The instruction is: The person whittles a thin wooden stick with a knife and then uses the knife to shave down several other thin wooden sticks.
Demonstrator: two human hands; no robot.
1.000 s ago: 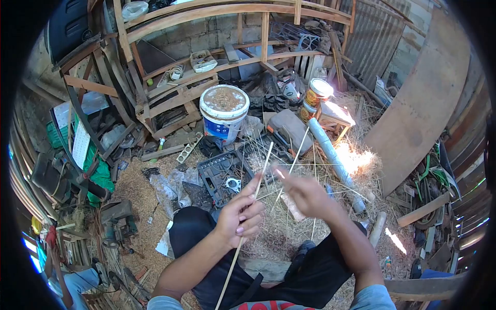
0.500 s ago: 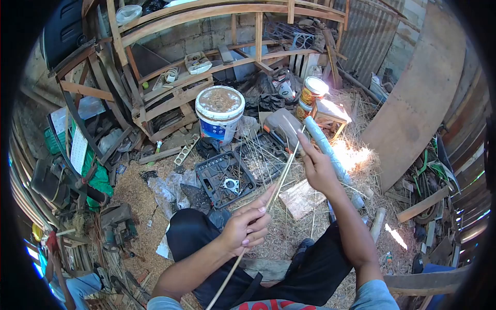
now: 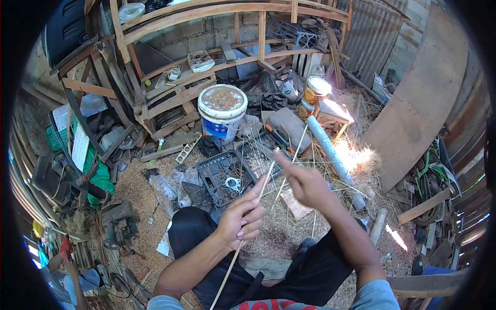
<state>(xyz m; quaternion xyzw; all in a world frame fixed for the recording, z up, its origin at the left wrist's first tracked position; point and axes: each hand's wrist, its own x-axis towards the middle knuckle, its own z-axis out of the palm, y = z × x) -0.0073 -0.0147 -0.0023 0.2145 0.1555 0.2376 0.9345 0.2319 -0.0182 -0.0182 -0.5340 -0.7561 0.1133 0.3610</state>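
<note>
My left hand (image 3: 242,221) is closed round a long, thin, pale wooden strip (image 3: 226,276), which looks like split bamboo or cane. The strip runs from near my lap up past my left thumb, its upper end close to my right fingertips. My right hand (image 3: 305,187) is above and to the right, index finger stretched toward the upper left and the other fingers curled. A narrow greyish sliver (image 3: 266,151) shows by that fingertip; I cannot tell what the curled fingers hold. Another pale thin strip (image 3: 301,138) slants past my right hand, partly hidden by it.
Ahead lies an open tool case (image 3: 213,178), with a white bucket (image 3: 222,109) behind it. A pale blue-grey pole (image 3: 330,150) leans at right near a small wooden stool (image 3: 335,111). Shavings and straw cover the floor. Another person (image 3: 70,274) is at lower left.
My right hand has moved down and to the left, its index finger now pointing toward the upper left. The left hand stays on the strip, shifted slightly left.
</note>
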